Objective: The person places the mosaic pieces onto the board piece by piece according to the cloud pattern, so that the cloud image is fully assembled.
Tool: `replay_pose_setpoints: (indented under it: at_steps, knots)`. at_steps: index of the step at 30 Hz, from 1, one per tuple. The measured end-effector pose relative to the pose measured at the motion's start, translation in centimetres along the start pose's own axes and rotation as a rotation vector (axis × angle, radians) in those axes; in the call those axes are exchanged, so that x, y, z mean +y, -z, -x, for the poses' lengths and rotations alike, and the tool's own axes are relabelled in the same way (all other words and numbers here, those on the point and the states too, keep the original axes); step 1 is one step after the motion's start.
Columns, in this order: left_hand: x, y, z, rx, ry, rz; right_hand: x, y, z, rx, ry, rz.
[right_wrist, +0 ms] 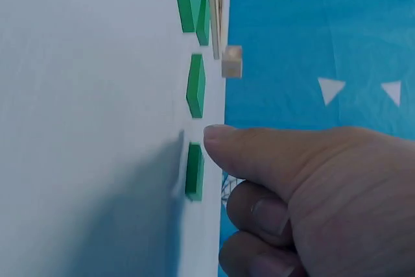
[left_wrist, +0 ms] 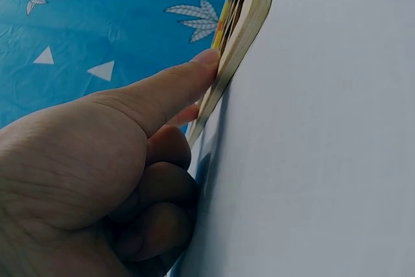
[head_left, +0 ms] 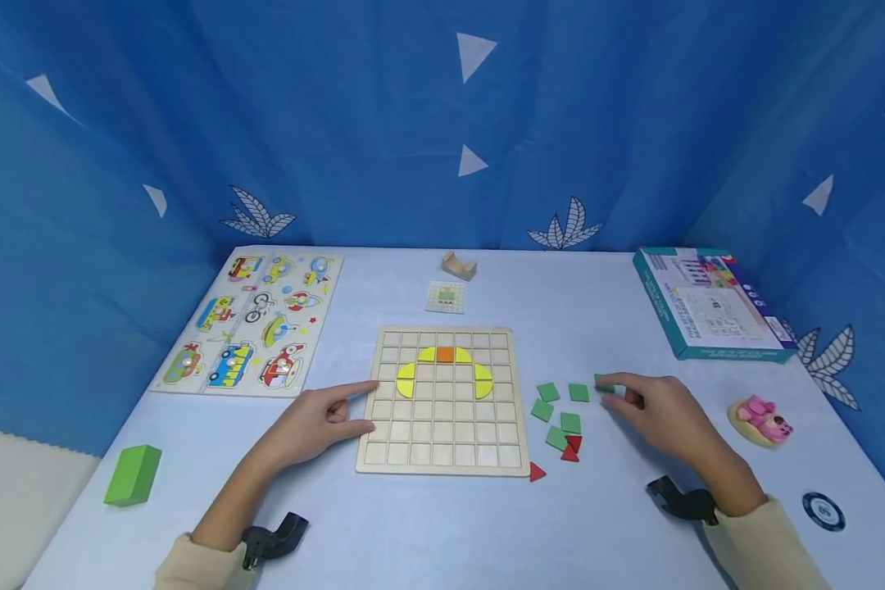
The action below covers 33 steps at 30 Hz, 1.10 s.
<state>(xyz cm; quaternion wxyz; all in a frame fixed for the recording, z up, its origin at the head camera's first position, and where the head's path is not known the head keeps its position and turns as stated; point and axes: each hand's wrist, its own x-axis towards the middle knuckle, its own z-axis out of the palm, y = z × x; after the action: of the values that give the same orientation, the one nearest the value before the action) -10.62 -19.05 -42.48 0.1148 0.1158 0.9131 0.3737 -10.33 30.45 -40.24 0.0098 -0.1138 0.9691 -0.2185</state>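
Observation:
A wooden grid board lies on the white table, bearing yellow curved pieces and an orange square. At the board's left edge is my left hand, its thumb and index finger extended against the rim, the other fingers curled in. To the board's right, my right hand reaches over a green square tile, index fingertip at it and thumb a little apart. That tile lies on the table. Several more green tiles and a few red triangles are scattered between board and hand.
A vehicle peg puzzle lies at the back left, a teal box at the back right. A pattern card sits before a small wooden holder. Further out are a green block, a pink toy and a chip.

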Motion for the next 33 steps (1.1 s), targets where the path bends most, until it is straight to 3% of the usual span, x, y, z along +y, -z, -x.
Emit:
replay_pose_setpoints:
  at_steps: [11,33]
  knots:
    - [0.1,0.1,-0.1,-0.003,0.003,-0.014,1.2,-0.5,0.0,0.061,-0.033,0.004]
    - [0.1,0.0,-0.1,-0.004,0.008,-0.023,0.9,-1.2,0.0,0.001,-0.059,0.066]
